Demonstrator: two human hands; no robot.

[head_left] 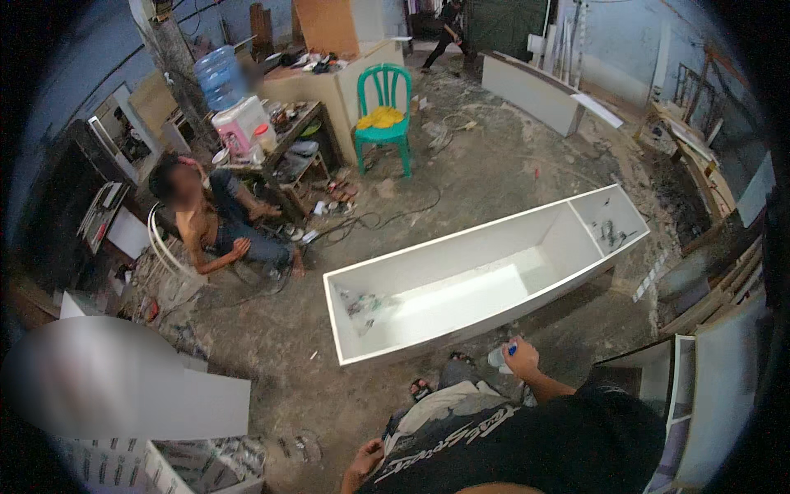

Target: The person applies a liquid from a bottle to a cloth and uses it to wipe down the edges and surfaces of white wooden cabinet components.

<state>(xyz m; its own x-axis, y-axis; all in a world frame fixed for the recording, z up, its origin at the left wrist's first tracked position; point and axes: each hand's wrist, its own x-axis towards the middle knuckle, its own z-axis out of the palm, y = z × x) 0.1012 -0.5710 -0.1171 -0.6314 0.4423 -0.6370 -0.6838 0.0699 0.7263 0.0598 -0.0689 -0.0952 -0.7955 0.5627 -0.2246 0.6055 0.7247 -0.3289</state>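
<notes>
Beside my right thigh, my right hand (521, 357) is closed around the top of a small clear plastic bottle (499, 361) with a blue cap. My left hand (366, 459) hangs low by my left side, its fingers loosely curled, and nothing shows in it. Just ahead of my feet lies a long white cabinet box (461, 327), its open side up. A divider splits it into a long compartment and a short one at the right end. Small hardware pieces (611, 234) lie in the short compartment, and several small items (360, 306) sit at the left end.
A person (202, 222) sits low at the left, near a cluttered bench with a water dispenser (239, 123). Behind stands a green plastic chair (383, 132) with yellow cloth. Cables (370, 221) cross the floor. White panels (206, 405) lie lower left; another cabinet (679, 387) is at my right.
</notes>
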